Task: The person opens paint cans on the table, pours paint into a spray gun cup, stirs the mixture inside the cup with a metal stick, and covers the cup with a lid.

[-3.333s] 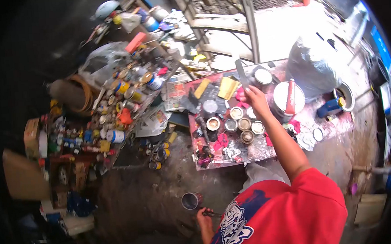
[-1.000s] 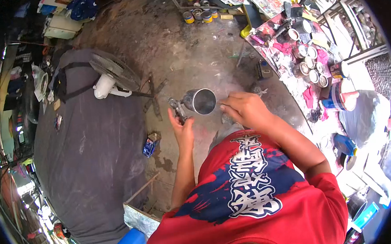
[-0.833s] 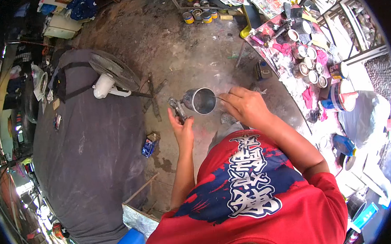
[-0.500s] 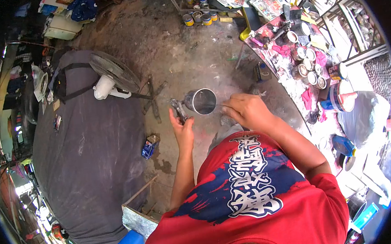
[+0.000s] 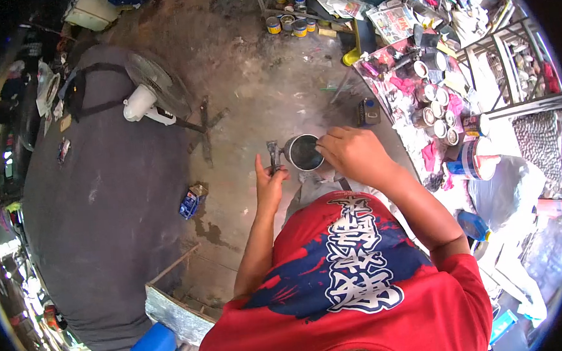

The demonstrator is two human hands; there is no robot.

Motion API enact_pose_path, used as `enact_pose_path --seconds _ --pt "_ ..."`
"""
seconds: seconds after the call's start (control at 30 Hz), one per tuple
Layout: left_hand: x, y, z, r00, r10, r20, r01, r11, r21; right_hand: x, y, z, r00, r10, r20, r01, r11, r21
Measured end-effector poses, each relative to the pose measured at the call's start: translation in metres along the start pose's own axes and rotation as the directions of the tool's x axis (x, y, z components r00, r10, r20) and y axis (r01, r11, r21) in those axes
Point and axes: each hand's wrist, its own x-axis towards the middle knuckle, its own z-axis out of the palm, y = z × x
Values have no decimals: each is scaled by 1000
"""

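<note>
My left hand [image 5: 271,188] is closed round a dark grey, handle-like metal part [image 5: 272,154], with the forefinger pointing up along it. A short neck joins this part to a round metal cup [image 5: 304,153], whose open mouth faces me. The cup looks dark inside, with a light rim. My right hand [image 5: 356,155] is at the cup's right rim, its fingers bent and pinched together. Whatever those fingertips hold, if anything, is hidden. Below the cup, light grey cloth [image 5: 323,184] covers my legs.
To the left, a dark cover [image 5: 110,218] lies over something large, beside a white fan [image 5: 151,96]. At right, a cluttered table [image 5: 395,94] bears several paint cans [image 5: 440,111]. A dark can [image 5: 368,111] stands on the floor, and a blue box [image 5: 193,201] lies left.
The cup and my left hand have shifted slightly right in view, and the handle part is more upright. My right fingers have come to the cup's rim. The head view has turned a little.
</note>
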Motion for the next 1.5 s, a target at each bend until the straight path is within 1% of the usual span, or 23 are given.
enact_pose_path --seconds 0.03,0.1,0.2,0.3,0.4,0.5,0.6,0.7,0.73,0.8,0.9,0.93,1.0,1.03,1.1,1.13,1.2,1.23,1.3,1.4,1.43,1.5 --pt "1 -3 0 1000 -23 13 23 1000 4 0 -1 -1 999 -12 44 10 999 37" --pt "3 -14 0 998 -54 24 55 996 -67 -4 -5 -1 990 -41 135 25 993 115" --pt "4 -29 -1 994 -87 60 94 988 -122 -1 -2 -14 962 -63 266 58 998 26" --pt "1 -37 3 993 -92 78 103 984 -146 6 -6 -10 973 22 231 -2 996 -87" --pt "1 -41 4 992 -88 85 98 988 -122 0 -8 -10 962 -94 256 80 995 63" --pt "0 -45 4 993 -80 86 88 992 -95 2 -3 -11 951 -16 310 51 993 -104" --pt "2 -49 6 994 -71 88 79 993 -93 1 0 -2 950 -68 304 91 994 -61" --pt "2 -47 5 992 -94 84 100 993 -61 -1 -1 -9 953 -111 282 98 993 58" --pt "1 -41 6 991 -108 83 112 993 -45 0 2 -9 963 -86 257 84 996 19" --pt "-3 -32 6 996 -63 62 61 998 36 -2 8 -8 979 -32 201 45 997 -60" --pt "4 -20 8 998 57 -8 -55 992 116 1 6 -8 990 99 102 -95 994 -44" --pt "7 -15 8 994 106 -35 -100 985 143 -2 7 -4 985 154 80 -155 988 0" --pt "9 4 9 992 106 -71 -87 969 229 -12 9 9 961 274 40 -276 956 94" --pt "10 12 10 991 105 -85 -78 959 274 -16 8 14 957 290 32 -291 939 182" --pt "20 15 11 977 181 -116 -142 949 282 -20 5 21 945 325 23 -312 881 355" --pt "23 15 11 968 215 -129 -170 942 289 -21 4 19 949 315 30 -305 886 350" --pt "31 17 9 964 236 -122 -205 953 221 -22 3 11 952 304 36 -298 892 340" --pt "34 19 8 962 246 -114 -223 957 188 -22 7 11 961 275 15 -266 917 297" --pt "36 24 8 956 275 -102 -253 950 182 -17 24 10 976 216 -25 -207 957 202" --pt "35 41 11 955 278 -109 -255 949 186 -7 31 5 964 215 -153 -192 969 156" --pt "33 45 12 956 268 -120 -243 952 188 -6 30 6 955 224 -196 -192 967 167" --pt "37 49 13 948 285 -140 -263 952 156 -10 27 17 934 293 -203 -243 940 240"
